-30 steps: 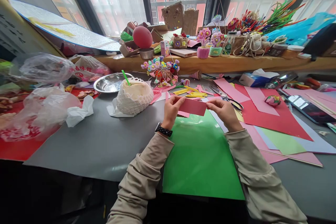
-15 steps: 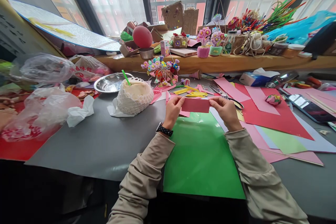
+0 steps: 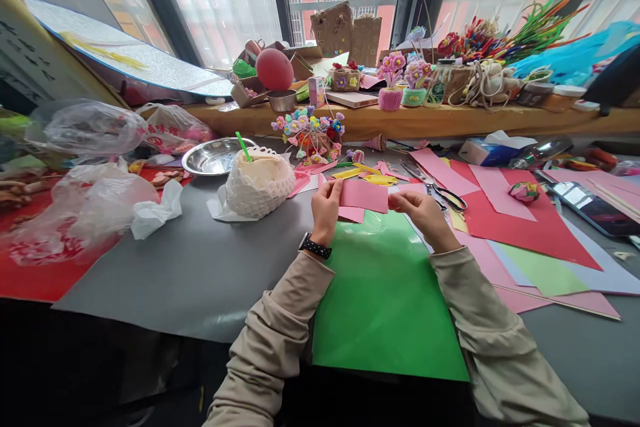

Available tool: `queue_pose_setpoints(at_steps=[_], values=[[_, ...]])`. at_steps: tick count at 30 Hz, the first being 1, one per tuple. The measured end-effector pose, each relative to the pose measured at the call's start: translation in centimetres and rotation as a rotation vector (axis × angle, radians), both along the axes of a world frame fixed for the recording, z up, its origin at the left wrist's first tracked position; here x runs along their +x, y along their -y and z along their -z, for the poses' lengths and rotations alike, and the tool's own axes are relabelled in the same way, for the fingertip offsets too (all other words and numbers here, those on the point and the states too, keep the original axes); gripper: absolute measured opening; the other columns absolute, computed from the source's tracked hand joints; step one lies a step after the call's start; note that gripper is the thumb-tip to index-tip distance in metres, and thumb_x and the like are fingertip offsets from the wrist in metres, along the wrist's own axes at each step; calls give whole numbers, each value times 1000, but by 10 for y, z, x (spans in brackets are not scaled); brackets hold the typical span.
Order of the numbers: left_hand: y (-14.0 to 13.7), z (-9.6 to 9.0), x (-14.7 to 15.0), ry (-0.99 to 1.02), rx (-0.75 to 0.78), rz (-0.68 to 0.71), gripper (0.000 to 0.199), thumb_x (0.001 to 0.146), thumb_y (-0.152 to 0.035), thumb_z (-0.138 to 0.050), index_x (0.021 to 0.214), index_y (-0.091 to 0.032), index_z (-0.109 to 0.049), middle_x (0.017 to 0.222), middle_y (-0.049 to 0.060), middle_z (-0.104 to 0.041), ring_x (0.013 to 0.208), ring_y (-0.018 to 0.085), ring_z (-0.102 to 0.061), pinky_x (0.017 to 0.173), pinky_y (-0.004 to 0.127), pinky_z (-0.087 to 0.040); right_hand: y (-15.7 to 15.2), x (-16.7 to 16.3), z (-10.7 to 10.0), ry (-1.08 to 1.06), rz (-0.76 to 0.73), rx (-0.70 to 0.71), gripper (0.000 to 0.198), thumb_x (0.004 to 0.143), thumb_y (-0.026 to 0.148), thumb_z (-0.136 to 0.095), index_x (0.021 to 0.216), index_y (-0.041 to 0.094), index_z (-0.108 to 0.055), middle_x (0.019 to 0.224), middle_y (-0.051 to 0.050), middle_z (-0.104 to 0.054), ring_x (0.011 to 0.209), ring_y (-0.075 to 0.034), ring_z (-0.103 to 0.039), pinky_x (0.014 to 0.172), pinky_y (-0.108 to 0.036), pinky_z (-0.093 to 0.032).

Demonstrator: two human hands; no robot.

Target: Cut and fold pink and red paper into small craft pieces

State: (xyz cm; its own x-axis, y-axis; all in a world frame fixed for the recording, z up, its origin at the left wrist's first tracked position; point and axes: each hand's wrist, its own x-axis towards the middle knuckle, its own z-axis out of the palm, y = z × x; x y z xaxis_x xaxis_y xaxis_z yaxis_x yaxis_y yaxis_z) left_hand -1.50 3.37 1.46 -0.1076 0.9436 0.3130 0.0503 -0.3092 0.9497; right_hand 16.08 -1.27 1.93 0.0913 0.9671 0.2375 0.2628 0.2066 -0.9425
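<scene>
A small pink paper rectangle [image 3: 365, 195] is held up above the far end of a green sheet [image 3: 385, 300]. My left hand [image 3: 327, 210] pinches its left edge between thumb and fingers. At the lower right corner, the fingertips of my right hand [image 3: 425, 215] are closed on the paper's edge. Another pink paper piece [image 3: 351, 214] lies just beneath it. Beyond my hands are yellow paper strips [image 3: 377, 178]. Scissors [image 3: 450, 198] with black handles rest to the right of my right hand.
Left of my hands stands a coconut in white foam netting [image 3: 260, 183] with a green straw, near a metal plate [image 3: 215, 156]. Red paper [image 3: 525, 227] and a phone [image 3: 595, 205] lie at right. Flower crafts [image 3: 309, 133] stand behind. Plastic bags [image 3: 90, 207] cover the left side.
The pink paper has turned to catch more light and shifted slightly left. My right hand has moved from the paper's upper right edge to its lower right corner.
</scene>
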Motion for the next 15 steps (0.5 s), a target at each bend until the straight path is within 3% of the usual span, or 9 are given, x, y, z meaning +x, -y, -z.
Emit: queue_pose_setpoints(at_steps=[7, 11, 15], values=[[1, 0, 2, 40, -11, 24, 28, 70, -40, -44, 77, -15, -56, 72, 0, -56, 65, 10, -48, 56, 17, -37, -4, -2, 7, 97, 54, -66, 38, 62, 45, -55, 84, 15, -57, 83, -7, -59, 71, -16, -55, 61, -28, -44], [1, 1, 2, 17, 2, 33, 30, 72, -41, -41, 78, -15, -55, 72, 0, -56, 66, 10, -49, 57, 18, -38, -2, -4, 5, 60, -22, -117, 32, 63, 43, -54, 76, 14, -58, 73, -6, -60, 65, -14, -54, 59, -26, -42], [3, -1, 2, -91, 77, -21, 30, 72, -39, -43, 89, -15, -51, 86, 5, -55, 76, 13, -51, 65, 22, -41, -1, -5, 4, -3, 29, -89, 27, 63, 39, -55, 70, 13, -58, 66, -5, -60, 62, -13, -53, 58, -25, -42]])
